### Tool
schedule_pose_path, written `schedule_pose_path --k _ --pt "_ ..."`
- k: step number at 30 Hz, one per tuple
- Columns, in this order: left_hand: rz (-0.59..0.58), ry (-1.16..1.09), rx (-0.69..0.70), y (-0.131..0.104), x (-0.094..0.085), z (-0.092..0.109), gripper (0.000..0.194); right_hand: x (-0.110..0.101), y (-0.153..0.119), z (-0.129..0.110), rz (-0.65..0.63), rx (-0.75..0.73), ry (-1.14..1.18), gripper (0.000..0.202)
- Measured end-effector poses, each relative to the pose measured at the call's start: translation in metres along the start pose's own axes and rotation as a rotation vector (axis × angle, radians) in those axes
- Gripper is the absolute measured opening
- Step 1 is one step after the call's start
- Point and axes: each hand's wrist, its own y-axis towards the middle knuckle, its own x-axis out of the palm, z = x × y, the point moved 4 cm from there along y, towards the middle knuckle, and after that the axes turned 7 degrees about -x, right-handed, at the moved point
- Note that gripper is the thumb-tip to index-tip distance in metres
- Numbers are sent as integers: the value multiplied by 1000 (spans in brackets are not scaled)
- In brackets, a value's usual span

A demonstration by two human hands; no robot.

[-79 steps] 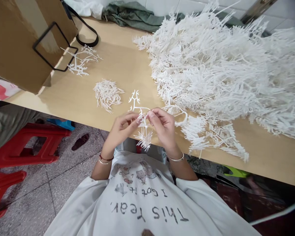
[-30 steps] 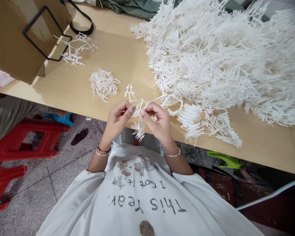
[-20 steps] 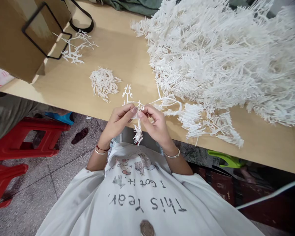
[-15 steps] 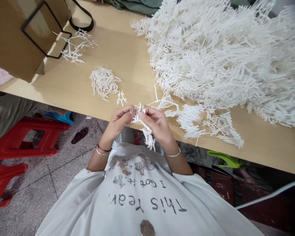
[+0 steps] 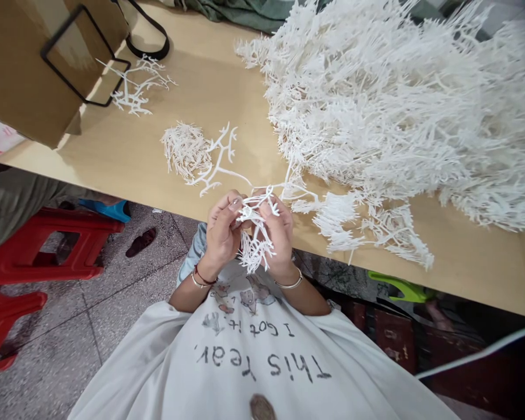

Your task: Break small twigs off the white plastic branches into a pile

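Observation:
My left hand [image 5: 221, 230] and my right hand [image 5: 279, 233] are close together at the near edge of the wooden table [image 5: 126, 157]. Both pinch one white branched plastic frame [image 5: 254, 230] with thin sticks on it. Part of the frame hangs down between my wrists, and a bare branch [image 5: 219, 158] of it reaches up and left over the table. A small heap of loose white sticks [image 5: 184, 149] lies just left of that branch.
A huge pile of white stick frames [image 5: 398, 111] covers the table's right half. A bare frame [image 5: 135, 87] lies beside a brown paper bag [image 5: 30, 64] at far left. Red stools [image 5: 48, 251] stand on the floor to the left. A green cloth [image 5: 240, 11] lies at the back.
My hands have drawn nearer to my body and turned the frame. Its bare branch now points up and left over the table. The stick cluster hangs lower between my wrists.

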Motion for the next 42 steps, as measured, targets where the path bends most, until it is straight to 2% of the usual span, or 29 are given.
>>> schedule_pose_path --k 4,8,13,15,19,22,24,26,30,35,42 --pt "11 -46 10 0 1 1 42 -1 1 2 28 50 78 20" --pt "21 -45 16 -1 4 3 45 -1 1 4 2 76 62 19" --pt "29 -28 78 -2 2 3 46 -1 3 2 -62 -12 -48 24" --pt "10 42 86 -1 -4 4 45 -4 8 -3 -141 -46 -103 26" --pt "-197 278 27 6 -14 14 50 -11 20 -18 -399 -119 -245 29" --pt "-379 478 -43 12 -20 23 43 -16 27 -24 -565 -125 -342 29" --pt "-469 533 -136 15 -24 23 37 -17 29 -24 -631 -95 -371 28" --pt "-488 494 -207 17 -28 20 38 -19 28 -21 -633 -42 -349 28" --pt "-361 409 -138 19 -36 18 32 -22 26 -14 -502 17 -266 30" --pt "-208 485 3 11 -37 21 26 -22 22 -11 -398 -89 -298 27" --pt "144 554 314 -3 -31 33 23 -10 9 -4 -315 -178 -292 23"
